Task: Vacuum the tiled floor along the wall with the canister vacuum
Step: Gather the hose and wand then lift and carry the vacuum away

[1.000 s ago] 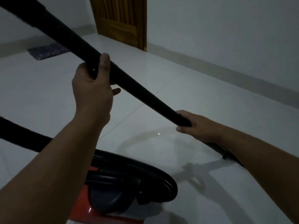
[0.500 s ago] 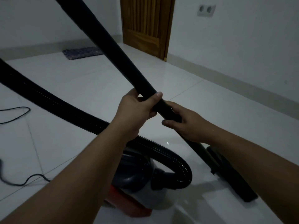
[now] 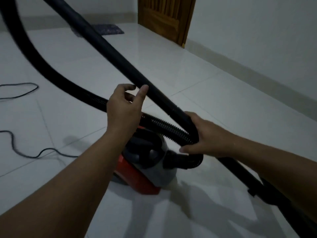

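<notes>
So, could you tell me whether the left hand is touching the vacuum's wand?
Cannot tell. In the head view the left hand has loosely open fingers whose tips meet the wand edge, with no plain contact or gap.

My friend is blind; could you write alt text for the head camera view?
A person's right hand grips a black vacuum wand while the left hand hovers open beside it. Below sits a red and grey canister vacuum on the white tiled floor.
</notes>
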